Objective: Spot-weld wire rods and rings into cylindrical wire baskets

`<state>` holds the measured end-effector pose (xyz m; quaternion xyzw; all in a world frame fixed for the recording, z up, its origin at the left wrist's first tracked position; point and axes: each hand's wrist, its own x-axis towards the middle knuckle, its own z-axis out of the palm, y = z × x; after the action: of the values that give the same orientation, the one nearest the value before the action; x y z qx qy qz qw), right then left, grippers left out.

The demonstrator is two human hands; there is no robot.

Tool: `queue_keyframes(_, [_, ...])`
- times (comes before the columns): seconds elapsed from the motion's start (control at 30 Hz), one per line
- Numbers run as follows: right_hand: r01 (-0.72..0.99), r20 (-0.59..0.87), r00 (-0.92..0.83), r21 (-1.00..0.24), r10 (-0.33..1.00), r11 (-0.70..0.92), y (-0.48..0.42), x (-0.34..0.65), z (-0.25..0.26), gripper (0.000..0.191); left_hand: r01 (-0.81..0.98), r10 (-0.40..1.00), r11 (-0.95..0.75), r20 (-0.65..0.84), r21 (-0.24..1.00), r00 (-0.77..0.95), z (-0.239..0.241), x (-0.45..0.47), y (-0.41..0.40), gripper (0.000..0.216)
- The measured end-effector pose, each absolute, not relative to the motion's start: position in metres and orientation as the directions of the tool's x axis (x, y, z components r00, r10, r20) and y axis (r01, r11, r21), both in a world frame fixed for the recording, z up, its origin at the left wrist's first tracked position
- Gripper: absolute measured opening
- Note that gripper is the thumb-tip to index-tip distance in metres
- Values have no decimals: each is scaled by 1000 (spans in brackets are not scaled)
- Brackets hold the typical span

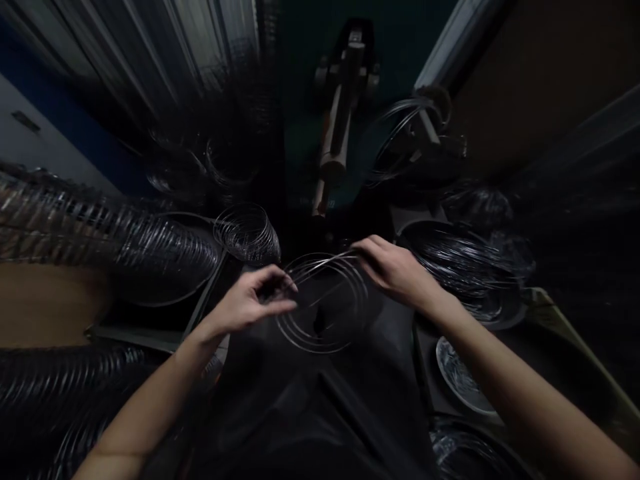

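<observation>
A loose bunch of thin wire rings [325, 303] hangs between my two hands over my dark lap. My left hand [250, 303] pinches the left side of the rings with thumb and fingers curled together. My right hand [395, 270] is closed on the top right of the same rings, knuckles up. The scene is very dark and the wires are partly smeared.
Long coils of wire rings [115, 233] lie on the left. A smaller coil [247, 233] stands just behind my left hand. A round tray of tangled wire [465, 267] sits at the right. A metal tool or machine arm [340, 127] stands at the back centre.
</observation>
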<state>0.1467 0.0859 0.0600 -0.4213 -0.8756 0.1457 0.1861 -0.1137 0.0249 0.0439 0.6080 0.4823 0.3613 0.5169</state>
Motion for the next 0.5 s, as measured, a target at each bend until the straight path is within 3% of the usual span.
queue_keyframes(0.1, [643, 152, -526, -573, 837, 508, 121, 136, 15, 26, -25, 886, 312, -281, 950, 369, 49, -78, 8, 29])
queue_keyframes(0.23, [626, 48, -437, -701, 898, 342, 146, 119, -30, 25, -339, 885, 399, -261, 852, 385, 27, -34, 22, 41])
queue_keyframes(0.3, [630, 80, -464, -671, 882, 392, 139, 113, -32, 28, -413, 902, 392, -257, 822, 346, 14, -23, 29, 48])
queue_keyframes(0.4, [658, 174, -542, -521, 822, 544, 117, 113, -17, 37, -451, 909, 405, -295, 795, 296, 1, -17, 29, 52])
queue_keyframes(0.5, [727, 136, -590, -340, 796, 597, 112, 127, -10, 51, -351, 897, 420, -325, 837, 298, -9, -16, 35, 35])
